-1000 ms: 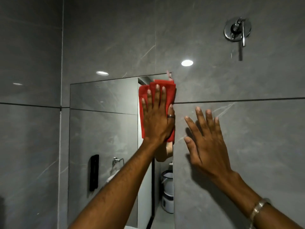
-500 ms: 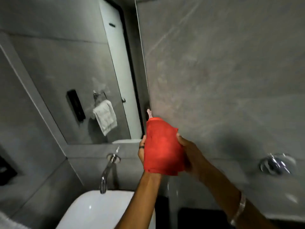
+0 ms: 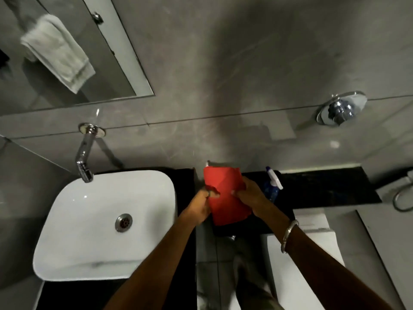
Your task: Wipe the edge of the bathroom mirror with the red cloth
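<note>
The red cloth (image 3: 225,193) is folded and held between both hands in front of me, low over the black counter. My left hand (image 3: 201,204) grips its left edge, my right hand (image 3: 250,195) grips its right edge. The bathroom mirror (image 3: 125,54) sits far up at the top left, its lower right corner and edges in view, well away from the cloth. It reflects a pale towel and a door.
A white basin (image 3: 78,249) with a chrome tap (image 3: 85,153) lies at the left. A blue spray bottle (image 3: 273,184) stands on the black counter (image 3: 324,186) just right of my right hand. A chrome wall valve (image 3: 342,110) is at the upper right, a white toilet tank (image 3: 312,249) below.
The cloth has come off the mirror's right edge and dropped to counter height. My right hand left the wall and took hold of the cloth. The view has tilted down.
</note>
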Demonstrator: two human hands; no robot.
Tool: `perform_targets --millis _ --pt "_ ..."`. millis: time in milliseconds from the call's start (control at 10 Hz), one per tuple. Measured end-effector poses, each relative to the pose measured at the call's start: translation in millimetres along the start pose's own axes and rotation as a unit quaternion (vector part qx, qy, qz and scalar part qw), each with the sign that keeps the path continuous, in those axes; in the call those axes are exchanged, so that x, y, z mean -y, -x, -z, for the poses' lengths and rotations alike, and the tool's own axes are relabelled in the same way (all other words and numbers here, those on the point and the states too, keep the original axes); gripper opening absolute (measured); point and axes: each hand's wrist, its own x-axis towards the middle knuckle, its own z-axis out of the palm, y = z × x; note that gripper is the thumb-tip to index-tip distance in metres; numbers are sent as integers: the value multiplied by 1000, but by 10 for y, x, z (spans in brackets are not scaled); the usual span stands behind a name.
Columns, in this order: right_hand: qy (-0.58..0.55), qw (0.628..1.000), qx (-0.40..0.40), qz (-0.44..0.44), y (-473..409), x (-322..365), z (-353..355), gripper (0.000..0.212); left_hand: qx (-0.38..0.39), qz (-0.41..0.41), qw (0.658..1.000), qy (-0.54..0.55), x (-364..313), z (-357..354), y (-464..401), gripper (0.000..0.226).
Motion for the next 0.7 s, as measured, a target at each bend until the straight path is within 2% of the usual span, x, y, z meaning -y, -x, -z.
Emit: perform_targets --millis 100,200,300,400,500,600,700 --pt "71 996 -36 -41 -220 -309 19 50 -23 39 996 -74 240 36 -349 65" --pt "98 992 -55 -49 -514 -565 -12 54 -49 36 989 -136 325 26 -694 79" --pt "142 983 -24 -113 -729 -770 -1 68 -107 44 964 -239 456 52 -904 79" --pt "233 971 -8 -60 -763 -778 -27 69 -120 -19 928 -351 514 91 -757 80" --pt "325 941 -53 79 -573 -416 -87 71 -125 -206 849 -470 311 113 -375 77" --pt "349 891 -123 264 -332 244 -152 71 -199 -399 714 -540 -186 136 19 75" --pt "372 805 -198 417 41 1073 -240 71 -295 -518 589 -546 -858 128 580 75"
